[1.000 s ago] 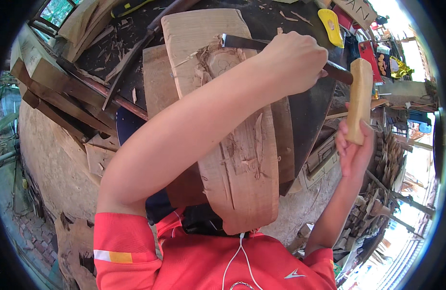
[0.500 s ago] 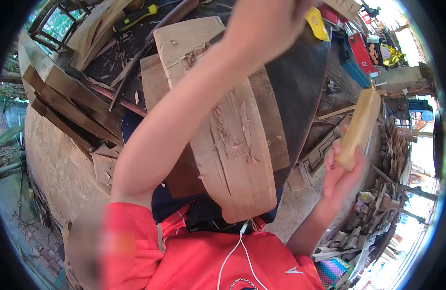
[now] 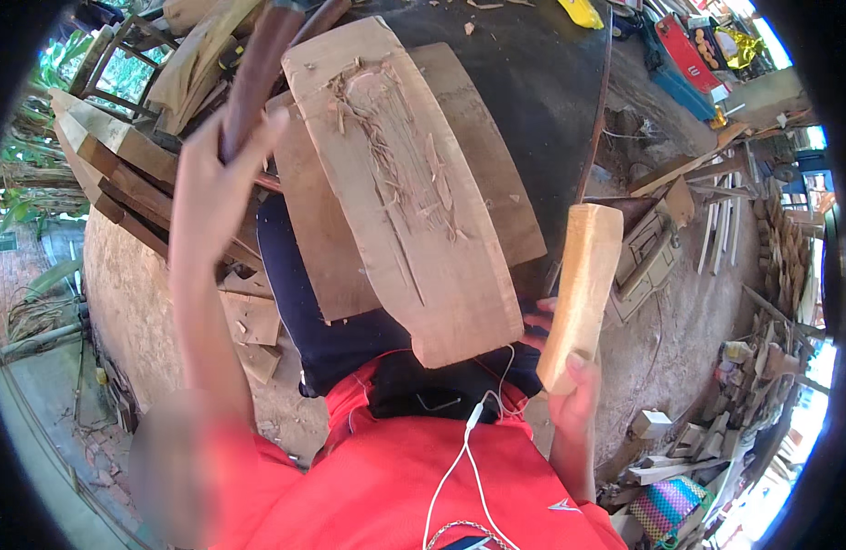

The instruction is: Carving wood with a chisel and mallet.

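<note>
Close to us, our right hand [image 3: 574, 394] curls its fingers around the low end of a squared wooden club [image 3: 583, 284]. To its left, the thick carved plank [image 3: 464, 316] lies on a flat brown board [image 3: 336, 266], with chips [image 3: 382, 151] in its hollow. Farther off, our blurry left hand [image 3: 208, 170] closes around a dark handle [image 3: 252, 87]. We seem to be between cuts; the next one calls for a steady tool on the wood.

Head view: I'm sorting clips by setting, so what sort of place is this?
Likely a woodworking shop: a gouged wooden board strewn with shavings, timber stacked at left, and a heap of wood offcuts at right.
</note>
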